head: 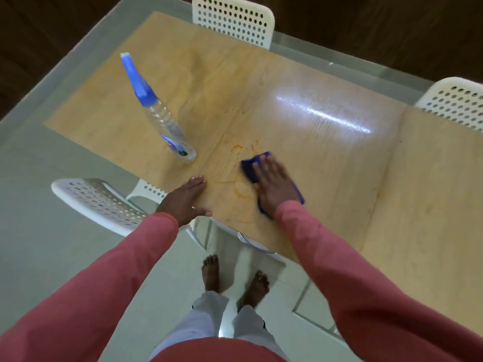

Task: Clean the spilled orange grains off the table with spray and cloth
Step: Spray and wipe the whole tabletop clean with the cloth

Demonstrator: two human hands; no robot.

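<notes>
An orange smear (239, 188) streaks the light wooden table (326, 158) near its front edge, with more orange marks a little farther in. My right hand (274, 184) presses flat on a blue cloth (251, 167) just right of the smear; its fingers look blurred. My left hand (187, 198) rests with straight fingers on the table's front edge, left of the smear. A clear spray bottle (167, 126) with a blue nozzle stands upright on the table, behind my left hand and apart from both hands.
White perforated chairs stand around the table: one at my front left (96, 202), one at the far side (235, 19), one at the right (454, 100). My bare feet (235, 278) stand on the pale floor beside the table edge.
</notes>
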